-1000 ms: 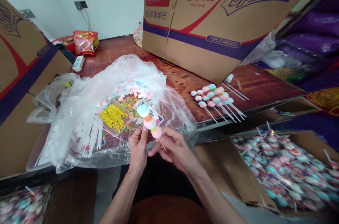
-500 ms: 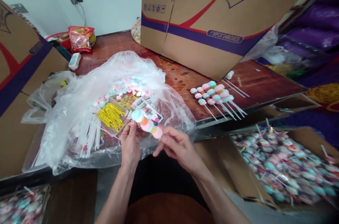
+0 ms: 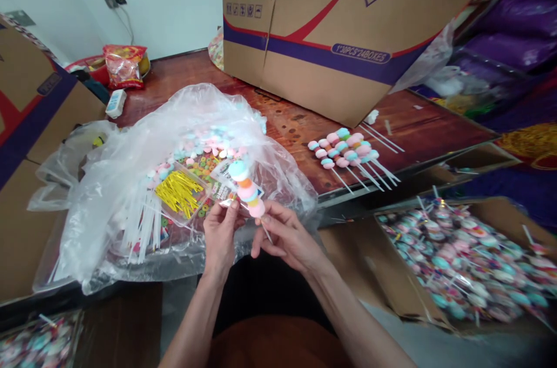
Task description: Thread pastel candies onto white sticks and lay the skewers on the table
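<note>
Both hands hold one candy skewer over the table edge.

The right hand [image 3: 287, 237] pinches the white stick just under the skewer [image 3: 246, 187], whose stacked pastel candies rise tilted to the left; the left hand [image 3: 220, 228] is closed on a small clear wrapper [image 3: 228, 201] touching the skewer's lower candies. Just behind them lies a big clear bag [image 3: 130, 182] holding loose candies, a tray of yellow ties [image 3: 178, 192] and white sticks [image 3: 145, 223]. To the right on the table [image 3: 300, 124] rests a row of finished skewers [image 3: 348, 150], well apart from the hands. A large carton [image 3: 331, 25] stands behind them. A box of wrapped candies [image 3: 461, 263] sits low at the right.
</note>
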Motion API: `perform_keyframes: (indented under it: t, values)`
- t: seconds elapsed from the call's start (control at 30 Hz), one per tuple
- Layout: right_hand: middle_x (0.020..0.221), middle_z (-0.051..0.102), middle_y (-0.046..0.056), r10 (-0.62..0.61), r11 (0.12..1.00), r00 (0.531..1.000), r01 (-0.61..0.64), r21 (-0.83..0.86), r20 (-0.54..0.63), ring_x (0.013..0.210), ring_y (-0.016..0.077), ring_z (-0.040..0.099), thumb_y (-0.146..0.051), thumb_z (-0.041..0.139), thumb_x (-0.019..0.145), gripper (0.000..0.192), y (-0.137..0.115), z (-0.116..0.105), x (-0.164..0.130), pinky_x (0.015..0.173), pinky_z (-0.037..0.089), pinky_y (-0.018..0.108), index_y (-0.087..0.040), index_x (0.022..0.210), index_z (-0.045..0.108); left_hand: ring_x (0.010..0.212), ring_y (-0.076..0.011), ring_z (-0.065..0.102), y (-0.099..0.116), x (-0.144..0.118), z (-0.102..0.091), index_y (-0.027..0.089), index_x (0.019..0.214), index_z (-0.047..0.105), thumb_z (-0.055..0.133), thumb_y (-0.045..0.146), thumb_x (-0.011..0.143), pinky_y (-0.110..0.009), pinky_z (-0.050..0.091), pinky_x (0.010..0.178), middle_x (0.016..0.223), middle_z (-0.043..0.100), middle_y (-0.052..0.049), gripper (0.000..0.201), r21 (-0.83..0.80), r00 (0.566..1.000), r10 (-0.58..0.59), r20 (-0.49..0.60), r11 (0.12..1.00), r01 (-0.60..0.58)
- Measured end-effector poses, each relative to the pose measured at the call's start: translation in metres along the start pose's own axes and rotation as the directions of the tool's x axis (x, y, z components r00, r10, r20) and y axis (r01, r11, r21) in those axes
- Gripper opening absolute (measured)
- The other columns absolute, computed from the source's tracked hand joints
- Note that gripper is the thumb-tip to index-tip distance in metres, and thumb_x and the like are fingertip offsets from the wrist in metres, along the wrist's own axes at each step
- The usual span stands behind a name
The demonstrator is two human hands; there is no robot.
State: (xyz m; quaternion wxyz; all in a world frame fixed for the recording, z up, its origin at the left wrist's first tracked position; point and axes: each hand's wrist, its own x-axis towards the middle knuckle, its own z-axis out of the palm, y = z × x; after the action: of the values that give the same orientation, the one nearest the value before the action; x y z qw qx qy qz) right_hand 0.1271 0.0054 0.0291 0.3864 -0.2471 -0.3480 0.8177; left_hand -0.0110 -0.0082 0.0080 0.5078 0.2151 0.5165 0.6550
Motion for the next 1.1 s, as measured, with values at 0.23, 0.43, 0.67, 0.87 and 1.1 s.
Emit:
perform_keyframes:
  t: [0.23, 0.43, 0.67, 0.87, 1.1]
  values:
    - [0.056, 0.063, -0.003, 0.086, 0.991, 0.996, -0.088, 0.104, 0.018, 0.041, 0.0121, 0.064, -0.044, 0.076, 0.082, 0.033, 0.009, -0.007, 0.002, 0.03, 0.015, 0.011, -0.019, 0.089, 0.055, 0.066, -0.012, 0.064, 0.004, 0.002, -0.003, 0.015, 0.069, 0.074, 0.091, 0.039, 0.058, -0.024, 0.054, 0.065, 0.07, 0.071, -0.001, 0.032, -0.093, 0.997, 0.011, -0.078, 0.995, -0.018]
    - [0.059, 0.065, -0.003, 0.106, 0.985, 0.994, -0.106, 0.134, 0.013, 0.04, 0.0117, 0.063, -0.04, 0.077, 0.081, 0.032, 0.008, -0.011, 0.002, 0.029, 0.017, 0.011, -0.02, 0.091, 0.054, 0.066, -0.0125, 0.065, -0.001, 0.005, -0.007, 0.015, 0.074, 0.077, 0.091, 0.041, 0.058, -0.024, 0.054, 0.066, 0.07, 0.073, -0.002, 0.033, -0.061, 0.991, 0.043, -0.126, 0.997, -0.051]
    - [0.062, 0.061, -0.006, 0.075, 0.977, 0.995, -0.06, 0.205, -0.066, 0.044, 0.0109, 0.066, -0.036, 0.083, 0.076, 0.034, 0.009, -0.013, 0.007, 0.028, 0.018, 0.009, -0.018, 0.093, 0.06, 0.072, -0.0159, 0.067, -0.007, -0.001, -0.014, 0.015, 0.08, 0.078, 0.082, 0.045, 0.072, -0.028, 0.055, 0.071, 0.081, 0.076, -0.005, 0.032, 0.062, 0.995, 0.092, -0.029, 0.994, -0.09]
    - [0.06, 0.06, -0.005, 0.096, 0.982, 0.991, -0.08, 0.172, -0.088, 0.042, 0.0106, 0.065, -0.036, 0.081, 0.078, 0.032, 0.009, -0.015, 0.008, 0.028, 0.017, 0.009, -0.017, 0.087, 0.057, 0.067, -0.0118, 0.065, 0.0, -0.002, -0.013, 0.017, 0.078, 0.076, 0.086, 0.038, 0.068, -0.024, 0.055, 0.066, 0.079, 0.074, -0.002, 0.025, -0.031, 0.987, 0.12, -0.103, 0.992, -0.123]
    - [0.063, 0.061, -0.005, 0.13, 0.982, 0.991, -0.123, 0.144, -0.035, 0.043, 0.0124, 0.067, -0.038, 0.081, 0.077, 0.034, 0.008, -0.009, 0.007, 0.028, 0.016, 0.01, -0.018, 0.089, 0.056, 0.069, -0.0123, 0.064, -0.003, 0.003, -0.013, 0.018, 0.081, 0.075, 0.086, 0.039, 0.068, -0.024, 0.053, 0.065, 0.077, 0.072, -0.001, 0.027, -0.03, 0.973, 0.157, -0.168, 0.986, -0.164]
